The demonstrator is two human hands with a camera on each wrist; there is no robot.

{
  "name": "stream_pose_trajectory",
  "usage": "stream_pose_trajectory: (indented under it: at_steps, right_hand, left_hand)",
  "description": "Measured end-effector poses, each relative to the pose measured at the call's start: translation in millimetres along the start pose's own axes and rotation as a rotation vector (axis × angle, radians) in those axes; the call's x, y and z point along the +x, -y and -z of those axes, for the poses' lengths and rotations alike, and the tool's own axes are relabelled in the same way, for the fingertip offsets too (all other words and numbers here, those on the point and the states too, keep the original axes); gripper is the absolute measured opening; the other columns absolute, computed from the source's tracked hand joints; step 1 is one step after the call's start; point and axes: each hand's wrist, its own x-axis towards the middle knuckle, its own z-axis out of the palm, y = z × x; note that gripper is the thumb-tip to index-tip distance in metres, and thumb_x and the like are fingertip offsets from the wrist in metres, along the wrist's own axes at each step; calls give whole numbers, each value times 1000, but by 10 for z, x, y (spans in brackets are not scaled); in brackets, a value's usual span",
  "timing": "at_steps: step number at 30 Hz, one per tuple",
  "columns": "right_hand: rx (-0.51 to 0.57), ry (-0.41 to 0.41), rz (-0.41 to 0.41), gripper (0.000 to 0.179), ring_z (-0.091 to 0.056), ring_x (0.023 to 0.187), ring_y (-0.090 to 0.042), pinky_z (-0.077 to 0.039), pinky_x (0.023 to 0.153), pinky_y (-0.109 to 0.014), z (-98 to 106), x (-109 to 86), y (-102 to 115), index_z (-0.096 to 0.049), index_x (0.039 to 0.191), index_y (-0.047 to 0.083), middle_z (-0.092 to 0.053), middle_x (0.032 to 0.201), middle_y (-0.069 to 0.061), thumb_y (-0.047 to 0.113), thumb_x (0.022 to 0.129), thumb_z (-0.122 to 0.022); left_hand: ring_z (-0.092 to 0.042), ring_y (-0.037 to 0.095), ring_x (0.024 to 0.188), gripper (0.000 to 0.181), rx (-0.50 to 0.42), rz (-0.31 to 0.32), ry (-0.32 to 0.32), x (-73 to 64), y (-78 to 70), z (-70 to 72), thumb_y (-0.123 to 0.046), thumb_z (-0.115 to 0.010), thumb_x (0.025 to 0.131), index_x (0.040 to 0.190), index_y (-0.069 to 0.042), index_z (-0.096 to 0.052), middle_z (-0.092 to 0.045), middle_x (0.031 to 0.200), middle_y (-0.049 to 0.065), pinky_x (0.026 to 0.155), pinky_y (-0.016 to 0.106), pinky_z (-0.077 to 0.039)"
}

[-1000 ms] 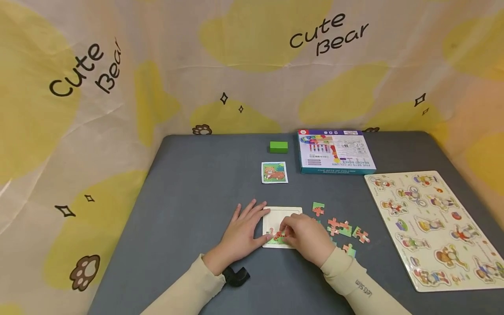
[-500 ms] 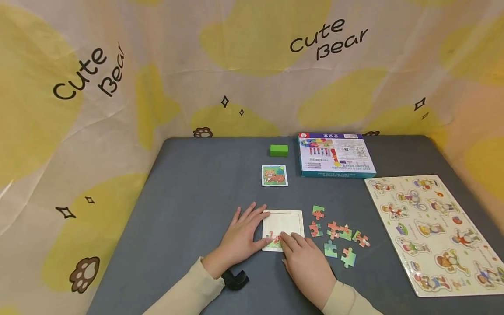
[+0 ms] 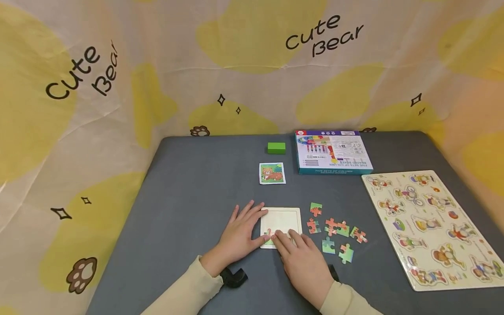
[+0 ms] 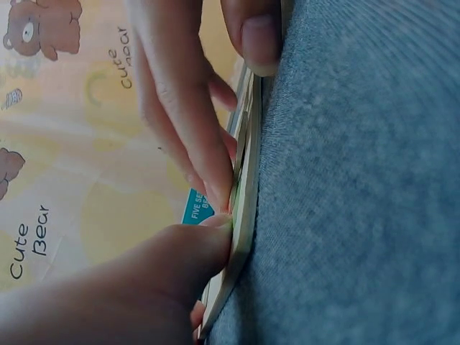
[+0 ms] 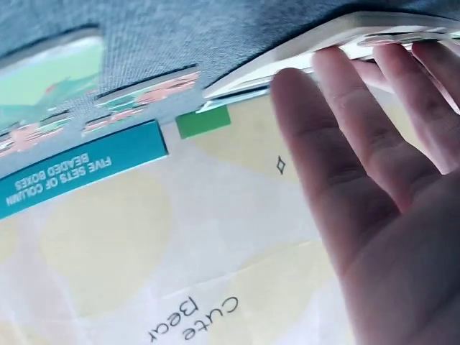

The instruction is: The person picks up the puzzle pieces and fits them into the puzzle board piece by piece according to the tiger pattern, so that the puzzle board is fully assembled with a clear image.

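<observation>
A small white puzzle tray [image 3: 280, 218] lies flat on the dark table, with tiger-patterned pieces [image 3: 268, 239] along its near side. My left hand [image 3: 241, 230] rests at the tray's left edge with fingers spread, its thumb over the lower-left piece. The right hand [image 3: 304, 264] presses straight fingers down on the tray's near side, covering part of the pieces there. In the left wrist view, the left thumb [image 4: 205, 244] meets the right fingertips over the tray's edge [image 4: 248, 205]. Loose jigsaw pieces [image 3: 328, 245], several of them, lie right of the tray.
Behind the tray lie a tiger picture card [image 3: 272, 173] and a green block [image 3: 276, 148]. A boxed toy [image 3: 334, 153] sits at the back right. On the right is a large wooden puzzle board [image 3: 429, 227] with bear figures. A patterned curtain [image 3: 252, 65] hangs behind the table.
The right hand has gone from curled fingers over the tray's near side to straight fingers pressing there, moving slightly left and uncovering loose pieces. The left hand has stayed in place.
</observation>
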Motion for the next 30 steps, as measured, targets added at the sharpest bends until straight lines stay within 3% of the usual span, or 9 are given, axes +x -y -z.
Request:
stream_pose_trajectory:
  at_steps: [7, 14, 30]
  right_hand:
    - [-22, 20, -3, 61, -54, 137, -31, -50, 102, -48, -6, -16, -16, -62, 148, 14, -56, 153, -3, 34, 93, -80]
    - [-20, 22, -1, 64, -52, 139, -31, -50, 104, -51, -47, -51, -29, -59, 152, 17, -54, 155, -3, 35, 94, -79]
    - [-17, 32, 7, 67, -51, 141, -33, -47, 109, -50, -55, -63, -14, -58, 151, 14, -55, 154, -5, 30, 90, -81]
  left_hand:
    - [-22, 27, 158, 71, -9, -13, 10, 6, 18, 17, -49, -74, 97, 156, -16, -51, -39, 166, 3, 126, 61, -7]
    - [-16, 27, 160, 81, 6, -43, 67, -17, 54, 47, -52, -75, 95, 161, -17, -44, -31, 170, 1, 126, 61, -5]
    - [-15, 28, 160, 82, -6, -43, 76, -19, 68, 33, -49, -76, 95, 162, -17, -42, -30, 171, 2, 126, 60, -3]
